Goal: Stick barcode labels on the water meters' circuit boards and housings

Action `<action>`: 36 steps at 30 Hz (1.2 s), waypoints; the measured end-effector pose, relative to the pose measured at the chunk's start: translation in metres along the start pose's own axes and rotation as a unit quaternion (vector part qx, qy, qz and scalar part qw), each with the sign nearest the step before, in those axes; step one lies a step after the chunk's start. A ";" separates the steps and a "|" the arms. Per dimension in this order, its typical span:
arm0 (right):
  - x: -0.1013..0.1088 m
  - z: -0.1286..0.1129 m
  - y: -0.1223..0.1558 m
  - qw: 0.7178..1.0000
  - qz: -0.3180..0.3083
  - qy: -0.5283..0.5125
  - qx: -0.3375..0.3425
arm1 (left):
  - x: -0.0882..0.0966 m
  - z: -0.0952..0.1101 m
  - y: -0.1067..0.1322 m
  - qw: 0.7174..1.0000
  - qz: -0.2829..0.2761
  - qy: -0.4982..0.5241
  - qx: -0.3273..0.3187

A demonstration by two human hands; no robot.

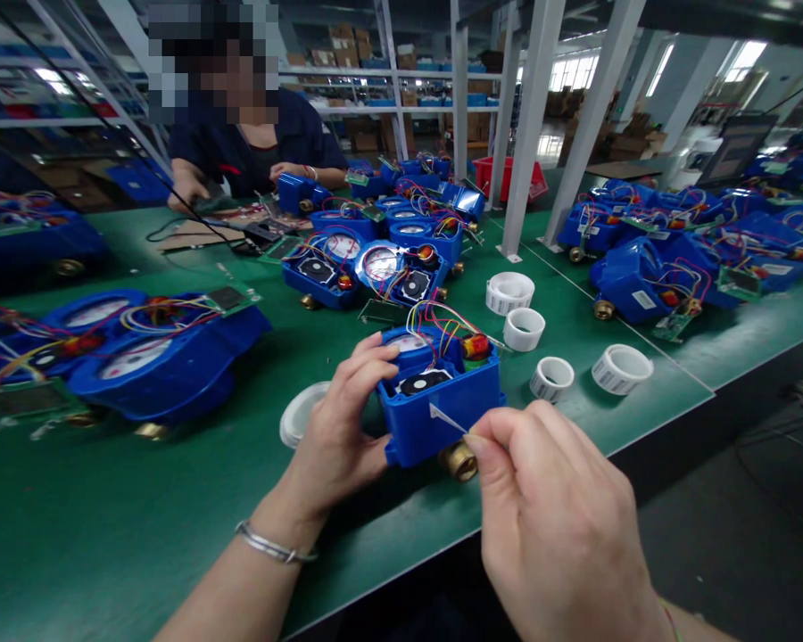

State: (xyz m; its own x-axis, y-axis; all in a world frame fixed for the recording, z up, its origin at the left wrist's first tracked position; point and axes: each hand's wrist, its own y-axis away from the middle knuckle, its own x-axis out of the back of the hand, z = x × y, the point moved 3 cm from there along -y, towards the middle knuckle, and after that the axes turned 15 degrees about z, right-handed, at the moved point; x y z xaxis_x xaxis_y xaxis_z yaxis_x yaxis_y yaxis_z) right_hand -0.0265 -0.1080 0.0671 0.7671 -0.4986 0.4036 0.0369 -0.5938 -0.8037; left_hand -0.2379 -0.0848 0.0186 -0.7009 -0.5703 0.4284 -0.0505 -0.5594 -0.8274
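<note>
My left hand (341, 423) grips the left side of an open blue water meter (442, 401) that stands on the green bench near its front edge. Coloured wires, a red part and a brass fitting show on the meter. My right hand (549, 513) is closed in a pinch on a small white label strip (447, 417), whose far end touches the meter's blue front wall. A metal bracelet sits on my left wrist.
Four white label rolls (510, 292) lie right of the meter, and a white lid (299, 412) lies to its left. Several more blue meters (368, 267) crowd the bench (174, 499). A person in dark clothes works across the table. White posts (528, 134) rise behind.
</note>
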 end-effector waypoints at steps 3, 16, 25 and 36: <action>0.008 0.001 -0.001 1.000 0.010 0.005 0.005 | 0.002 -0.003 0.000 1.000 0.016 -0.005 0.017; -0.015 0.022 -0.058 0.969 -0.199 -0.072 -0.125 | 0.007 -0.006 -0.003 0.999 0.031 -0.003 0.041; -0.028 0.020 -0.065 0.969 -0.208 -0.083 -0.107 | 0.008 -0.005 -0.004 0.998 0.036 0.002 0.047; -0.031 0.020 -0.069 0.964 -0.225 -0.080 -0.113 | 0.008 -0.006 -0.003 0.998 0.035 0.005 0.047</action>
State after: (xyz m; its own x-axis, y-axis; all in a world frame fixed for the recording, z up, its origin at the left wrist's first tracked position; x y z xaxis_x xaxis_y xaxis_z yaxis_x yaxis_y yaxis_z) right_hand -0.0400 -0.0391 0.1011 0.7957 -0.0652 0.6022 0.2625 -0.8589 -0.4398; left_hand -0.2473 -0.0840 0.0227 -0.7070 -0.6044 0.3673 0.0655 -0.5731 -0.8169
